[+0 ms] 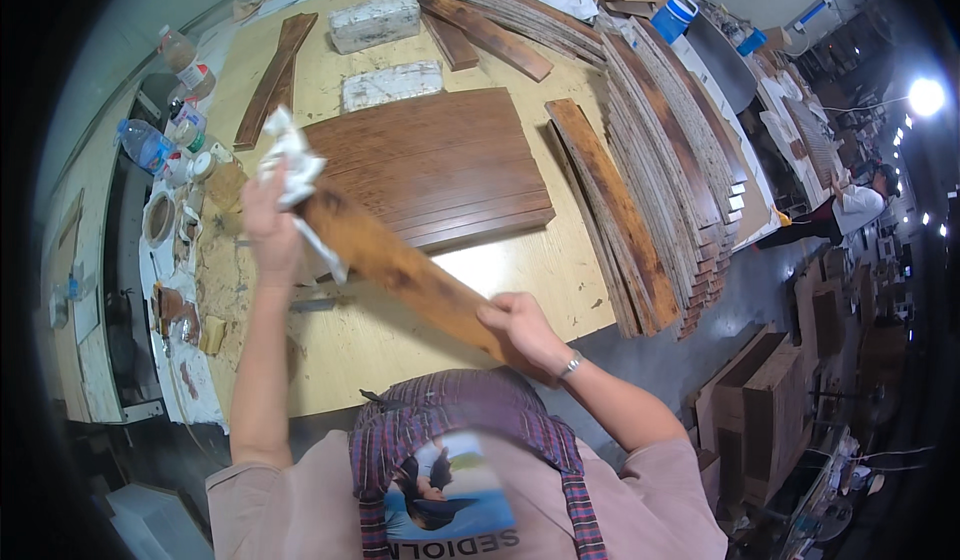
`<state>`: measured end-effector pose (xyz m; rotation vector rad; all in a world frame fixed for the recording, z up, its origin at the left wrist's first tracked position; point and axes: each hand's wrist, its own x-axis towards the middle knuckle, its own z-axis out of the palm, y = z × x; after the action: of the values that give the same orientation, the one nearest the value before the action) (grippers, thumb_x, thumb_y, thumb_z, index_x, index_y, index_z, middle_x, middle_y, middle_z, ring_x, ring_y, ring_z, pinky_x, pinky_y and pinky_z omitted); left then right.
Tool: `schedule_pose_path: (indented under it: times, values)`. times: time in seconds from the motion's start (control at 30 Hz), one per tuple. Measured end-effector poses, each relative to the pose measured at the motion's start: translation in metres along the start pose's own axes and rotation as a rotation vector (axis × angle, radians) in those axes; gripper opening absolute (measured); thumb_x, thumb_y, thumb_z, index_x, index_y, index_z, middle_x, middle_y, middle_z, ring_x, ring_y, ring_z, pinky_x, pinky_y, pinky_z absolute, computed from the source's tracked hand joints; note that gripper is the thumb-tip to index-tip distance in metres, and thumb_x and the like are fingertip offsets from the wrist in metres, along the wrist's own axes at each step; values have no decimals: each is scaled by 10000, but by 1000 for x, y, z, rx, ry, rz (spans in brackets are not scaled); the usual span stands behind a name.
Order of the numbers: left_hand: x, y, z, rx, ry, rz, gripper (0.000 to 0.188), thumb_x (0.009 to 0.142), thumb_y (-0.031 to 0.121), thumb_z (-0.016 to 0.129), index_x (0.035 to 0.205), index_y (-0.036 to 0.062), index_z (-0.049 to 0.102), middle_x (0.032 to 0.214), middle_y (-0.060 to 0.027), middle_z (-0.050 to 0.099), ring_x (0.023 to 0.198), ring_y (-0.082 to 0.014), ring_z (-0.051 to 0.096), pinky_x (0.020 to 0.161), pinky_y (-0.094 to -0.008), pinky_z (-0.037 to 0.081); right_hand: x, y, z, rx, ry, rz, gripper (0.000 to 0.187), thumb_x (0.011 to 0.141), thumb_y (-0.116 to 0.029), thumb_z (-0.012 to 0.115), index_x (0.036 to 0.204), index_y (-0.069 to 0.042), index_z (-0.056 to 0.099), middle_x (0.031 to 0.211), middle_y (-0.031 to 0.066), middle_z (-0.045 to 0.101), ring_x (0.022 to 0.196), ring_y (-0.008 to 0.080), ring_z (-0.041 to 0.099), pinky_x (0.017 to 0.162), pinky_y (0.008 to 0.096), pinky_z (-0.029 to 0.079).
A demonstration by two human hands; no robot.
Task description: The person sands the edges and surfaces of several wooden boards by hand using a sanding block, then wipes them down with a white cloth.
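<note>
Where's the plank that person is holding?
In the head view, mostly left of centre, the wooden plank slants from the white cloth in the left hand down to the right hand.

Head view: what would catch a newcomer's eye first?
Likely the brown plank slanting across centre, its near end in the right hand; the left hand holds a white cloth at its far end. Then the plank stacks right of centre and the glaring lamp at far right.
</note>
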<state>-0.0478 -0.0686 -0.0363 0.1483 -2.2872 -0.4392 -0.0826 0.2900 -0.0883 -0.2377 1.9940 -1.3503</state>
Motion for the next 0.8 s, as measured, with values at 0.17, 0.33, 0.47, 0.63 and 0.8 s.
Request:
schedule_pose_path:
  times: [0.17, 0.33, 0.47, 0.63, 0.8]
  values:
    - [-68, 127, 44, -339, -344, 390, 391, 728, -41, 630, 1085, 90, 725, 1128, -131, 689, 1063, -334, 642, 978, -443, 507, 44, -52, 14, 539, 73, 14, 257, 963, -198, 626, 986, 56, 662, 874, 96, 694, 710, 159, 635, 663, 309, 524]
    - [-128, 122, 26, -777, -713, 312, 408, 732, 0, 693, 1130, 87, 716, 1215, -126, 669, 1111, -323, 627, 955, -420, 505, 60, -47, -5, 805, 225, -135, 187, 943, -142, 624, 1020, 27, 654, 927, 52, 677, 819, 134, 608, 751, 283, 496]
    - [-101, 104, -7, -1009, -1123, -226, 461, 764, 119, 772, 1217, 87, 687, 1220, -143, 664, 1156, -300, 616, 994, -401, 471, 57, -53, -28, 774, 376, -320, 165, 951, -176, 650, 970, -12, 654, 913, 33, 676, 809, 108, 616, 749, 254, 491]
    - [-138, 14, -24, -102, -630, -368, 332, 848, 195, 699, 1154, 68, 700, 1122, -93, 664, 1061, -294, 587, 937, -428, 446, 27, -81, -34, 705, 299, -375, 270, 969, -279, 624, 1026, -17, 654, 956, 48, 692, 833, 133, 645, 775, 286, 506]
    - [-182, -32, -52, 428, -612, -325, 422, 822, 255, 716, 1190, 56, 666, 1065, -62, 589, 1089, -249, 497, 950, -459, 361, 27, -71, -27, 664, 283, -281, 266, 955, -271, 644, 1022, -15, 664, 968, 46, 691, 855, 134, 640, 788, 285, 499]
